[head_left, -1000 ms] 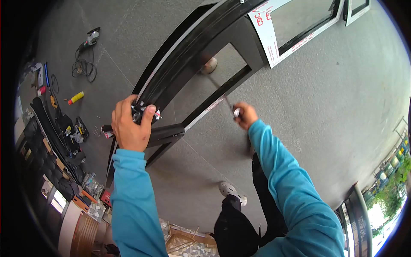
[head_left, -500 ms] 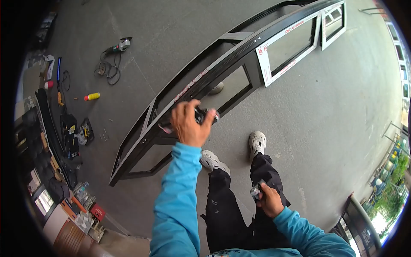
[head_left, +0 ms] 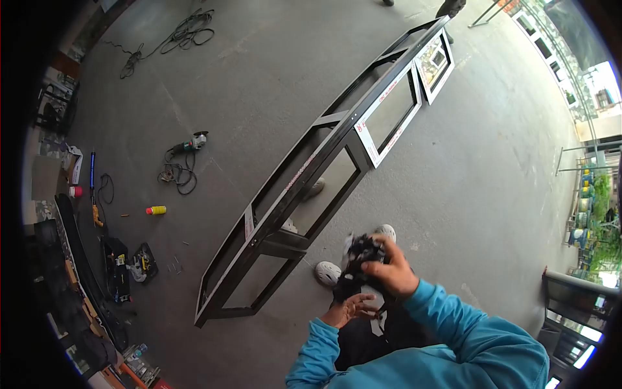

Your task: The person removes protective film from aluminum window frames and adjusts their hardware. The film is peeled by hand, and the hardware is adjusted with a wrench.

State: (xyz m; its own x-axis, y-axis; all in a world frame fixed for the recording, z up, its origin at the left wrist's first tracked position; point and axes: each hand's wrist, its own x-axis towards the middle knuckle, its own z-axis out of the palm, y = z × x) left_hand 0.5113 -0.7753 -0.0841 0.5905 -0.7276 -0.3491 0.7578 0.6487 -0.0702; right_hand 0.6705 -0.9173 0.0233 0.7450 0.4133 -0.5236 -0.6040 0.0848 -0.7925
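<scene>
My right hand (head_left: 392,271) is closed around a bundle of black pieces with clear plastic (head_left: 363,254), held up in front of my legs. Just below it, my left hand (head_left: 352,310) has its fingers apart and pointing right, beside a small pale, shiny piece (head_left: 378,322) close to my dark trousers. Ahead of both hands, a long black metal window frame (head_left: 269,243) stands on the floor, with glass panes and angled struts. White tape with red print covers the casement sash (head_left: 364,137) on its far part.
An angle grinder (head_left: 194,142) with a coiled cord lies beyond the frame. A yellow can with a red cap (head_left: 156,210), an open tool case (head_left: 142,262) and scattered small parts are on the left. Another person's leg (head_left: 451,8) shows at the frame's far end.
My left hand has come back from over the frame to my lap. My right hand has risen and now holds the black bundle. The view has shifted, showing more floor beyond the frame.
</scene>
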